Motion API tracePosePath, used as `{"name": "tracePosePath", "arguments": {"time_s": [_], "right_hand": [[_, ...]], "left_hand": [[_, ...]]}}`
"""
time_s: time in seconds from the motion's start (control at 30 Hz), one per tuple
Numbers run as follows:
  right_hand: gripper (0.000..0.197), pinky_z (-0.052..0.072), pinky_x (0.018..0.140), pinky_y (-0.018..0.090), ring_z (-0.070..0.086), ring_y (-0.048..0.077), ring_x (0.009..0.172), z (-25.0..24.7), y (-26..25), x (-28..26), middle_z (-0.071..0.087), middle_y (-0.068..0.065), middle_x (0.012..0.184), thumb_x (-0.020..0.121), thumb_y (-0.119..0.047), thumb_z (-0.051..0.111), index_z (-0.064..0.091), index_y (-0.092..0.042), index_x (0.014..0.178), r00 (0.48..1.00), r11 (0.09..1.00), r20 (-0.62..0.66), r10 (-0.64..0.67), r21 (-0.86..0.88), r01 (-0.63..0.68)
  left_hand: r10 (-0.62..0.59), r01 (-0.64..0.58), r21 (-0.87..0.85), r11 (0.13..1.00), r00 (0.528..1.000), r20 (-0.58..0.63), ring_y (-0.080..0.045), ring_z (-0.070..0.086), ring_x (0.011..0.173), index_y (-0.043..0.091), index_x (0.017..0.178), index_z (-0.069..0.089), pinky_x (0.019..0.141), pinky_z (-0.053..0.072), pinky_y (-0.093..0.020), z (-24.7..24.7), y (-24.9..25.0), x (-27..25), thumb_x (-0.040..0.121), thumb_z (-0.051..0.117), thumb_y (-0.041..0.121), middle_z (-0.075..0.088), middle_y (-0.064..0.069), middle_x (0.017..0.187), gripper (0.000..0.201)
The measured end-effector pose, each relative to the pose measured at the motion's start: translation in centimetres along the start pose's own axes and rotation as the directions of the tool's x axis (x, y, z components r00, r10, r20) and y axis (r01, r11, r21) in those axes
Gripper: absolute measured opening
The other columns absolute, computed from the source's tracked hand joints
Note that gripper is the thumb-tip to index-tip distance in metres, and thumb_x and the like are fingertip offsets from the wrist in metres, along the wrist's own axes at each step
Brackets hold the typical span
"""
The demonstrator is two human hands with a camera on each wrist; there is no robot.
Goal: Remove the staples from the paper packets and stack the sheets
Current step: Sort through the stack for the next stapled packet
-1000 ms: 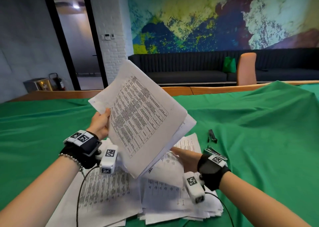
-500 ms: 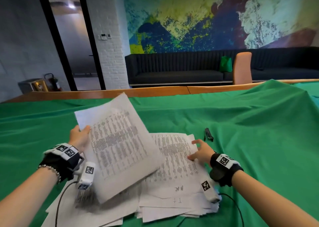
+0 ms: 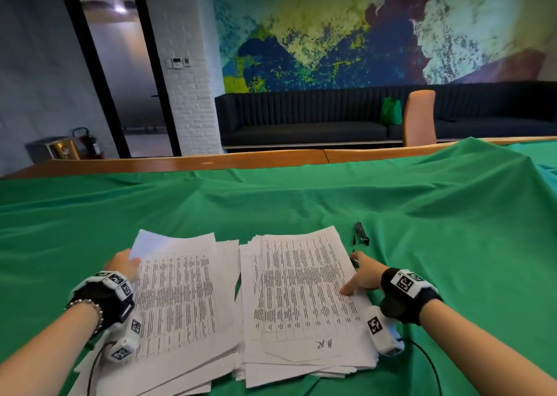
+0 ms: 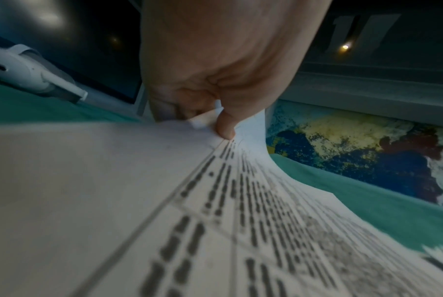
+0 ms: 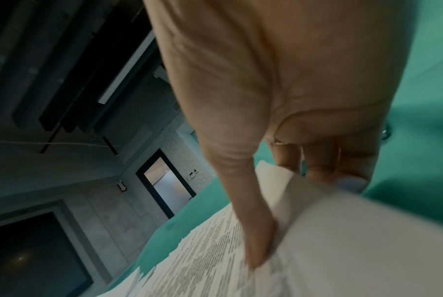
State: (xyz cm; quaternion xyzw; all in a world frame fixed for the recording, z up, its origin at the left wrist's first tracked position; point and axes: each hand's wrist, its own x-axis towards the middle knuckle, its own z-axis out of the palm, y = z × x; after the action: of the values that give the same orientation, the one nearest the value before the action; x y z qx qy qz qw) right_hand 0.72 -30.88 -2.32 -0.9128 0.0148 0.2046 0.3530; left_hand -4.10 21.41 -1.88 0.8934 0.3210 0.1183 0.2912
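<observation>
Sheets lie in two piles flanking the staple remover's (image 3: 360, 233) near side, left pile (image 3: 180, 299) pinched by the left hand (image 3: 122, 265), right pile (image 3: 304, 293) gripped at its edge by the right hand (image 3: 363, 275), stapled packets indistinguishable, completion unconfirmed.

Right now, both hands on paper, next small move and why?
Probably let the left hand release the sheets it pinches at the far corner of the left pile, since they already lie flat there. The right hand grips the edge of the right pile, seemingly the next packet; the staple remover lies just beyond.
</observation>
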Motion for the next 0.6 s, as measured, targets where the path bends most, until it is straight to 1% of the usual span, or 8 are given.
{"name": "tracePosePath", "arguments": {"time_s": [0.07,0.17,0.27,0.37,0.43,0.5,0.53,0.6], "right_hand": [[0.097,0.052,0.077,0.025,0.060,0.016,0.096,0.0,0.2,-0.4,0.058,0.003,0.128,0.065,-0.016,0.088,0.031,-0.012,0.143,0.999,0.999,0.037,-0.038,-0.019,0.038],[0.099,0.051,0.069,0.025,0.059,0.014,0.092,0.3,0.9,-0.2,0.053,0.004,0.131,0.066,-0.039,0.085,0.027,-0.014,0.143,0.999,0.999,0.014,-0.034,-0.010,0.035],[0.062,0.043,0.056,0.021,0.052,0.013,0.076,0.4,1.1,0.3,0.053,0.001,0.101,0.077,-0.051,0.074,0.043,-0.013,0.116,0.999,0.999,-0.041,0.032,-0.015,-0.032],[0.045,0.036,0.051,0.023,0.035,0.012,0.050,0.5,0.5,0.4,0.038,-0.001,0.062,0.084,-0.051,0.067,0.044,-0.015,0.070,0.998,0.998,-0.003,0.056,0.003,-0.056],[0.045,0.038,0.049,0.022,0.035,0.012,0.049,0.6,0.4,0.5,0.036,-0.001,0.062,0.085,-0.049,0.067,0.042,-0.016,0.069,0.998,0.997,0.006,0.061,0.042,-0.061],[0.044,0.042,0.048,0.022,0.046,0.011,0.053,0.7,0.6,0.7,0.046,-0.001,0.073,0.083,-0.050,0.069,0.041,-0.016,0.085,0.998,0.998,-0.033,0.047,0.050,-0.046],[0.046,0.043,0.049,0.022,0.051,0.011,0.057,0.8,0.9,0.8,0.050,-0.002,0.079,0.082,-0.052,0.069,0.040,-0.017,0.090,0.998,0.999,-0.059,0.034,0.027,-0.033],[0.044,0.044,0.052,0.021,0.054,0.011,0.058,0.9,1.2,0.7,0.053,-0.003,0.075,0.083,-0.053,0.067,0.042,-0.017,0.084,0.998,0.999,-0.065,0.005,-0.038,-0.007]], "left_hand": [[-0.003,0.007,0.076,0.997,0.999,-0.054,-0.039,0.051,0.103,0.007,0.134,0.048,0.086,0.043,-0.043,0.2,0.7,-0.5,0.095,0.047,0.002,0.050,-0.025,0.126,0.039],[0.060,-0.035,0.179,0.983,0.989,-0.137,-0.037,0.029,0.126,0.028,0.148,0.025,0.104,0.028,-0.055,0.9,3.1,-2.3,0.088,0.060,0.006,0.026,-0.017,0.138,0.073],[0.270,-0.270,0.230,0.935,0.962,0.029,-0.030,0.037,0.126,0.021,0.140,0.039,0.105,0.034,-0.049,2.2,6.6,-3.7,0.093,0.057,0.022,0.041,-0.015,0.136,0.050],[0.334,-0.332,-0.062,0.941,0.886,0.321,-0.020,0.061,0.095,0.011,0.113,0.060,0.078,0.048,-0.030,4.0,10.1,-6.0,0.096,0.054,0.021,0.064,-0.009,0.114,0.021],[0.272,-0.225,-0.153,0.962,0.819,0.506,-0.017,0.063,0.080,0.011,0.099,0.061,0.068,0.049,-0.027,5.7,12.2,-7.6,0.096,0.056,0.020,0.066,-0.007,0.100,0.011],[0.200,-0.157,-0.124,0.980,0.787,0.584,-0.014,0.054,0.062,0.013,0.081,0.053,0.061,0.049,-0.026,7.4,13.6,-8.9,0.094,0.059,0.023,0.057,-0.003,0.076,0.018],[0.165,-0.146,-0.080,0.986,0.792,0.588,-0.013,0.047,0.055,0.013,0.079,0.050,0.057,0.046,-0.024,8.4,14.1,-9.2,0.093,0.060,0.026,0.050,-0.001,0.068,0.022],[0.115,-0.119,-0.033,0.992,0.803,0.585,-0.013,0.048,0.060,0.005,0.099,0.053,0.058,0.048,-0.025,9.7,15.0,-9.9,0.091,0.064,0.029,0.050,-0.001,0.072,0.027]]}}
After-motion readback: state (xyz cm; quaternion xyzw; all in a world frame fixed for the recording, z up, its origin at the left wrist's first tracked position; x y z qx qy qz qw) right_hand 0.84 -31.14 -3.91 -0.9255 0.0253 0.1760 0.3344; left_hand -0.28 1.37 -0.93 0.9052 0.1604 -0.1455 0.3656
